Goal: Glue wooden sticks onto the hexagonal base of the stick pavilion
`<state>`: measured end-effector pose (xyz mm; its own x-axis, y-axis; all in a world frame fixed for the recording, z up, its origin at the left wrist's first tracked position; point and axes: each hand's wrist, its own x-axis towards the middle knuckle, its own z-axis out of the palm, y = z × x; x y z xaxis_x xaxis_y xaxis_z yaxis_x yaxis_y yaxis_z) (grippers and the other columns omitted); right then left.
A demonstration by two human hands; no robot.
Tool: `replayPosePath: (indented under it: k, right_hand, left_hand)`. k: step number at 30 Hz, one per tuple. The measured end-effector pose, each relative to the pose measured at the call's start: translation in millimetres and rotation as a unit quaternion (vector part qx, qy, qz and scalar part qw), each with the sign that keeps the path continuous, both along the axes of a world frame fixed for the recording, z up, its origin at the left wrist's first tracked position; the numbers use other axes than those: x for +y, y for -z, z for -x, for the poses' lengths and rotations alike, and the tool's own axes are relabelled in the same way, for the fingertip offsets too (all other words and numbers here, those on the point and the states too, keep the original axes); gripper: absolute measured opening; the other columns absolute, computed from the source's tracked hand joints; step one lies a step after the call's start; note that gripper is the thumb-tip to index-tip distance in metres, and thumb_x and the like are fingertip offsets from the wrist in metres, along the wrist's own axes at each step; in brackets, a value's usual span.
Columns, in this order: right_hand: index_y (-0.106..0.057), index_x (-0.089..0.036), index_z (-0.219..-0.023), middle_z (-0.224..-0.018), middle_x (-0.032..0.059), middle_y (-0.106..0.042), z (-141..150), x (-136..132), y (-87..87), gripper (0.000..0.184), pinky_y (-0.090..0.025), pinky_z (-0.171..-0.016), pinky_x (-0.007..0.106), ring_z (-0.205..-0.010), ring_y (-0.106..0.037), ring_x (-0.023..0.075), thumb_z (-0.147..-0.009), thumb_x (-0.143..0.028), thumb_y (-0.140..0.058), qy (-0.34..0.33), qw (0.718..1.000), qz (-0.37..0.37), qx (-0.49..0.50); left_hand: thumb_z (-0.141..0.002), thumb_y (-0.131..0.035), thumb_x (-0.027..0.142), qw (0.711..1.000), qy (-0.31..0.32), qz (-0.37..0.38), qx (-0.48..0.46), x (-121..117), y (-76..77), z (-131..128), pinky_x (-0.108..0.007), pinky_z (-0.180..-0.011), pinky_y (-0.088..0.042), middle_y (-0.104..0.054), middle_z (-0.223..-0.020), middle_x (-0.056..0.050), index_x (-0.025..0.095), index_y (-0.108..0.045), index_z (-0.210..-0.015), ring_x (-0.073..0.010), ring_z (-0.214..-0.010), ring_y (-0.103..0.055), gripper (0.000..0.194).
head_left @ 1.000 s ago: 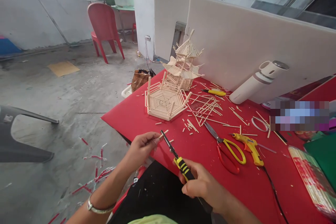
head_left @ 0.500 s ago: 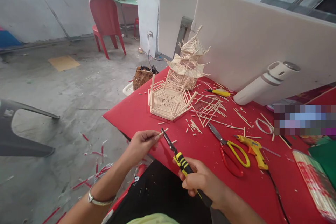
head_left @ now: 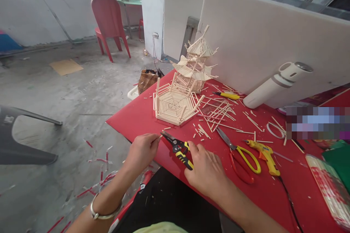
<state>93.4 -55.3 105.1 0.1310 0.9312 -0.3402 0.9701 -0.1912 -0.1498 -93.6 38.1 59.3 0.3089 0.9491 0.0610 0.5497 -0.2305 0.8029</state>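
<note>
Over the near edge of the red table (head_left: pixel 131 116), my left hand (head_left: pixel 144 149) pinches a thin wooden stick (head_left: pixel 159 137). My right hand (head_left: pixel 203 162) is wrapped round the black-and-yellow handles of a pair of cutting pliers (head_left: pixel 175 144). The jaws point left, and their tips are at the stick by my left fingers. Just beyond stands a hexagonal stick base (head_left: pixel 175 106) with short upright posts. Behind it rises a tiered stick pagoda (head_left: pixel 195 65). Short cut pieces (head_left: pixel 201 131) lie to the right of the base.
On the table's right are large scissors (head_left: pixel 232 147), a yellow glue gun (head_left: pixel 265 154) with a cord, a packet of sticks (head_left: pixel 328 189) and a leaning white bottle (head_left: pixel 276 85). A yellow-handled knife (head_left: pixel 229 95) lies further back. A red chair (head_left: pixel 108 22) stands on the floor.
The pliers have turned from pointing up and away to pointing left, their handles now spread. My right hand has rolled over, knuckles up. My left hand has moved slightly left with the stick.
</note>
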Motion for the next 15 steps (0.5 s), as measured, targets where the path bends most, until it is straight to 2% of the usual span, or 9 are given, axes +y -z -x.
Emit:
replayPosePath:
  k: [5, 7, 9, 11, 13, 15]
  right_hand:
    - [-0.049, -0.013, -0.139, -0.111, 0.0169, -0.063, -1, -5, 2.6, 0.072, -0.041, -0.077, 0.037, -0.091, -0.063, 0.0307, -0.07, -0.024, -0.059, 0.007, 0.999, -0.026, 0.034]
    - [-0.054, -0.015, -0.132, -0.104, 0.0131, -0.064, -3, -8, 3.0, 0.065, -0.04, -0.074, 0.034, -0.086, -0.061, 0.0268, -0.067, -0.022, -0.059, 0.027, 0.996, -0.032, 0.082]
    - [-0.062, -0.019, -0.113, -0.088, 0.0056, -0.064, -7, -9, 2.1, 0.048, -0.037, -0.067, 0.029, -0.075, -0.056, 0.0197, -0.065, -0.019, -0.059, 0.057, 0.983, -0.015, 0.173]
    - [-0.063, -0.02, -0.095, -0.071, -0.0022, -0.055, -12, -11, 0.6, 0.033, -0.032, -0.058, 0.025, -0.062, -0.045, 0.0128, -0.063, -0.017, -0.057, 0.09, 0.949, 0.028, 0.301]
    - [-0.06, -0.02, -0.088, -0.064, -0.0064, -0.044, -18, -11, -0.8, 0.027, -0.026, -0.051, 0.024, -0.056, -0.034, 0.0092, -0.062, -0.015, -0.055, 0.118, 0.893, 0.075, 0.427]
    - [-0.058, -0.019, -0.084, -0.063, -0.0077, -0.038, -22, -12, -1.5, 0.024, -0.022, -0.049, 0.023, -0.055, -0.029, 0.0077, -0.06, -0.015, -0.054, 0.132, 0.837, 0.102, 0.522]
  left_hand:
    - [-0.082, -0.062, 0.035, 1.0, -0.003, 0.0, -0.028, -7, 1.6, 6, -0.024, -0.051, -0.034, -0.061, -0.05, -0.001, 0.019, -0.071, -0.059, -0.0127, -0.048, -0.046, 0.03]
    - [-0.082, -0.062, 0.033, 0.999, -0.013, -0.002, -0.036, -9, 1.8, 4, -0.024, -0.055, -0.039, -0.068, -0.059, -0.003, 0.019, -0.076, -0.067, -0.0146, -0.053, -0.053, 0.025]
    - [-0.083, -0.061, 0.032, 0.998, -0.022, 0.007, -0.059, -10, 2.2, 2, -0.025, -0.059, -0.043, -0.075, -0.072, -0.005, 0.019, -0.08, -0.084, -0.0179, -0.061, -0.06, 0.023]
    - [-0.083, -0.062, 0.033, 0.996, -0.027, 0.032, -0.082, -9, 3.6, 0, -0.026, -0.059, -0.045, -0.076, -0.076, -0.006, 0.018, -0.081, -0.097, -0.0193, -0.064, -0.062, 0.027]
    - [-0.081, -0.065, 0.035, 0.991, -0.031, 0.068, -0.11, -8, 5.3, 0, -0.025, -0.057, -0.045, -0.075, -0.072, -0.005, 0.017, -0.08, -0.1, -0.0184, -0.062, -0.06, 0.03]
    - [-0.077, -0.069, 0.036, 0.981, -0.039, 0.118, -0.152, -8, 6.2, -1, -0.025, -0.057, -0.045, -0.072, -0.068, -0.004, 0.016, -0.081, -0.097, -0.0163, -0.059, -0.058, 0.031]
